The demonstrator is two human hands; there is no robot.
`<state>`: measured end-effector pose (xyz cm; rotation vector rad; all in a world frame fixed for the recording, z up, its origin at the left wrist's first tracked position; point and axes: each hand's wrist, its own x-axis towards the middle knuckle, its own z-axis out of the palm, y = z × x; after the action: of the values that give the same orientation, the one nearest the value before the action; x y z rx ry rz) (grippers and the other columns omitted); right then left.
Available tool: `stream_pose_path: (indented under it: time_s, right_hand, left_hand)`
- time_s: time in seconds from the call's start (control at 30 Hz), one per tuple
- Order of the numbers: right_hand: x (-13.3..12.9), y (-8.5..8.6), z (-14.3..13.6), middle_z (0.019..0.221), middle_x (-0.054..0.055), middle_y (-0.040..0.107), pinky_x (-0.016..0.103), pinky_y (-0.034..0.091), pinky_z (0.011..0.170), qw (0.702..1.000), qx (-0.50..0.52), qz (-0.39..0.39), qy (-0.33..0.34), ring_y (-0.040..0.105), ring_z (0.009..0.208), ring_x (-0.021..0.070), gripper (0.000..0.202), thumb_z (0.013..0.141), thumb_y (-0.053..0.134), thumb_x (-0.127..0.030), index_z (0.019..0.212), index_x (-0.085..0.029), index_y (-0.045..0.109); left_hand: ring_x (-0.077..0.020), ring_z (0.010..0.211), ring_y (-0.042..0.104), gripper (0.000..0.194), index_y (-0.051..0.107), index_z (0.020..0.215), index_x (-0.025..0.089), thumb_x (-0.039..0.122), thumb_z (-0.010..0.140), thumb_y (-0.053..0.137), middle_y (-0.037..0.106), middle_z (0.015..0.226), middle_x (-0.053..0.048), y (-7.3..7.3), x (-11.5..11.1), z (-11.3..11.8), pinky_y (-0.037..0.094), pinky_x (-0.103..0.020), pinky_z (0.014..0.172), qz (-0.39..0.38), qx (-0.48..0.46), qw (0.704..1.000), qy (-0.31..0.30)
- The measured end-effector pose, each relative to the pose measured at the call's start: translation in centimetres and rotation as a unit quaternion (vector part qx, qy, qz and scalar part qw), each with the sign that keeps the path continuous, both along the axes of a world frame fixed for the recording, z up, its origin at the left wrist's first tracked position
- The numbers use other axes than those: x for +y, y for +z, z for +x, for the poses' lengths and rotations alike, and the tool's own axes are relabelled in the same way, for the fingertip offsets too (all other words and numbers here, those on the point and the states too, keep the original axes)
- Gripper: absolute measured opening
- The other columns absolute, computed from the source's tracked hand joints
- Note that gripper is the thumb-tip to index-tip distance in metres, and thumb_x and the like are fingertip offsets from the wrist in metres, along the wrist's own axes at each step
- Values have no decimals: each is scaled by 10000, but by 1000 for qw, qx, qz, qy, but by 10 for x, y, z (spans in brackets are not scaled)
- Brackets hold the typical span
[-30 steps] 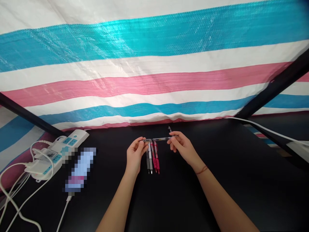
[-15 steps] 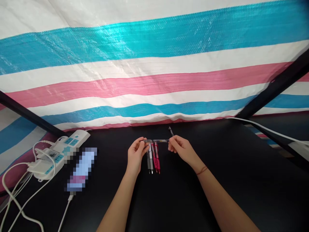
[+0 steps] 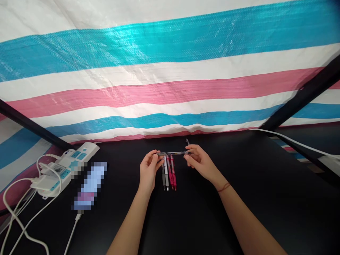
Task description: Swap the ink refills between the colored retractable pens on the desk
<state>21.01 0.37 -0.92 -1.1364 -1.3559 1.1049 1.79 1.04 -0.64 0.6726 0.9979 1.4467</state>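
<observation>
The plastic sheet (image 3: pixel 170 88) is striped in white, turquoise blue and pink, while the tabletop (image 3: pixel 186 219) and the frame bar (image 3: pixel 300 95) are plain black. The transparent pen (image 3: pixel 176 153) has dark grey parts, the next ones are a grey pen (image 3: pixel 163 179), a white pen (image 3: pixel 166 169) with a grey grip, and two pinkish red pens (image 3: pixel 173 173); the bracelet (image 3: pixel 224 187) is reddish. The power strip (image 3: pixel 90 149) is white with blue socket panels (image 3: pixel 82 156), and the blurred phone (image 3: pixel 90 186) shows squares of pale blue and pink
</observation>
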Motion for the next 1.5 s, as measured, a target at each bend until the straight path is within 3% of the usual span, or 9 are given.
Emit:
stream_pose_path:
  time_s: [0.17,0.33,0.53,0.7,0.83,0.97,1.23,1.37,1.5]
  right_hand:
    - [-1,1,-1,627,2,567,272,428,540,999,-38,-13,23,519,555,124,290,864,462,-464,777,-194,522]
    - [-2,2,-3,741,-1,576,269,432,539,1000,-20,-6,11,522,574,120,294,782,591,-433,951,-206,510]
    - [-3,2,-2,611,-12,547,280,434,566,998,-55,-11,23,527,578,135,238,865,462,-428,844,-198,518]
    - [-3,0,-2,797,28,619,292,449,578,998,-61,10,9,548,604,138,254,826,527,-406,992,-213,531]
    - [-3,1,-2,693,18,598,299,442,596,994,-103,28,-16,541,600,151,228,859,470,-423,866,-210,550]
    - [-3,2,-2,557,-13,487,269,380,530,985,-157,58,-52,451,528,129,370,894,381,-490,664,-214,471]
    - [1,-5,-7,478,-52,352,229,290,384,997,-15,-21,-75,338,416,91,466,833,425,-615,604,-209,438]
    - [2,0,-7,599,-6,533,249,399,430,996,34,9,-87,468,487,116,402,789,513,-603,784,-201,540]
    - [2,3,-5,680,19,601,281,448,459,993,68,37,-87,525,524,136,390,768,561,-578,901,-211,548]
  left_hand:
    - [-154,788,672,360,661,874,169,350,595,799,687,965,-61,2,0,0,553,-293,745,-3,1,1000,-7]
    - [-149,781,672,371,660,875,172,361,589,802,686,970,-60,2,-1,0,553,-278,730,4,-1,1000,-6]
    - [-141,755,669,361,648,864,160,379,611,785,689,953,-63,0,-1,0,549,-306,763,5,14,1000,-9]
    - [-142,763,675,354,631,896,162,377,647,760,685,995,-73,-1,0,0,542,-319,789,0,24,1000,4]
    - [-146,739,681,369,628,879,153,401,640,760,696,970,-81,-2,-1,1,546,-323,779,2,44,999,1]
    - [-165,751,687,387,628,852,144,427,626,762,709,932,-86,-2,-3,3,546,-351,804,24,79,997,-1]
    - [-194,784,694,354,656,825,154,456,658,732,717,926,-87,4,-7,5,553,-363,814,94,150,984,-7]
    - [-217,844,688,373,669,904,153,452,685,712,690,1035,-111,5,-6,3,561,-338,773,80,156,982,-67]
    - [-175,686,671,328,682,958,165,414,747,654,707,787,-53,0,-5,1,550,-286,664,64,236,966,-89]
